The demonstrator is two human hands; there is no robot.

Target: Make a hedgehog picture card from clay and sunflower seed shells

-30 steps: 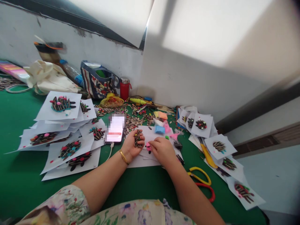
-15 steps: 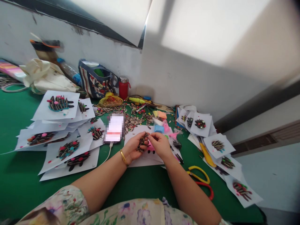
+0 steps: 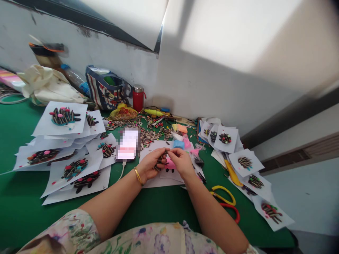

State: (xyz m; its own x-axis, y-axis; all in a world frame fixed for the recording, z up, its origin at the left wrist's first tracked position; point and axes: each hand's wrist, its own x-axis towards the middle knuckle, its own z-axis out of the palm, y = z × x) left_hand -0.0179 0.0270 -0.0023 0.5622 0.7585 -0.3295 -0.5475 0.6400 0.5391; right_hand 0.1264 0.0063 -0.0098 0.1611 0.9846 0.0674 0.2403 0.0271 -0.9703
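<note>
Cupped in my left hand (image 3: pixel 152 165) is a small heap of striped sunflower seeds (image 3: pixel 160 163), its fingers curled round them. My right hand (image 3: pixel 182 162) is close against it, thumb and forefinger pinched at the edge of the heap; what the pinch holds is too small to make out, probably a seed. Below the hands, a pink clay shape (image 3: pixel 171 164) with small black dots lies on white paper (image 3: pixel 150 182), partly hidden by my fingers. Packs of clay, a blue one (image 3: pixel 178 144) among them, lie just behind my right hand.
A phone (image 3: pixel 128 144) on a cable lies left of the hands. Stacked paper sheets with seed figures (image 3: pixel 63 116) stand at left, more (image 3: pixel 245 163) at right. Scissors (image 3: pixel 225 195) lie by my right forearm. Loose seeds (image 3: pixel 149 135), a red flask (image 3: pixel 138 98) and bags are behind.
My right hand has left the pink clay shape and come up to the seeds in my left hand, where it pinches. The left hand has tilted toward it. The view has shifted slightly.
</note>
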